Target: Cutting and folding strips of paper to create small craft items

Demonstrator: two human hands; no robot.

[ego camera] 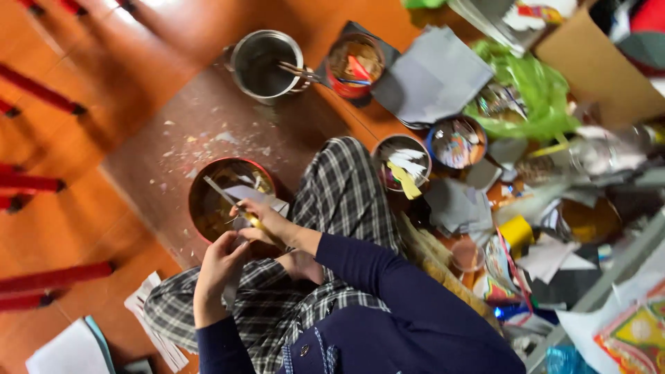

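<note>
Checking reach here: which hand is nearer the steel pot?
Right. The right hand, gripping a yellow-handled tool, is over the red-rimmed bowl below the steel pot; the left hand sits farther back.

Floor (76,208): polished orange-brown surface, glossy, with a bright glare patch near the top left edge.
Mat (173,159): dull brown sheet laid on the floor, flecked with pale scraps.
Furniture: red chair or stool legs (41,90) with dark tips, ranged along the left side.
Cardboard sheet (596,62): brown, flat, upper right.
Grey paper stack (433,76): beside a crumpled green plastic bag (533,97).
White papers (66,353): lower left corner.
Light: diffuse, from the top of the view. Walls and windows not visible.
</note>
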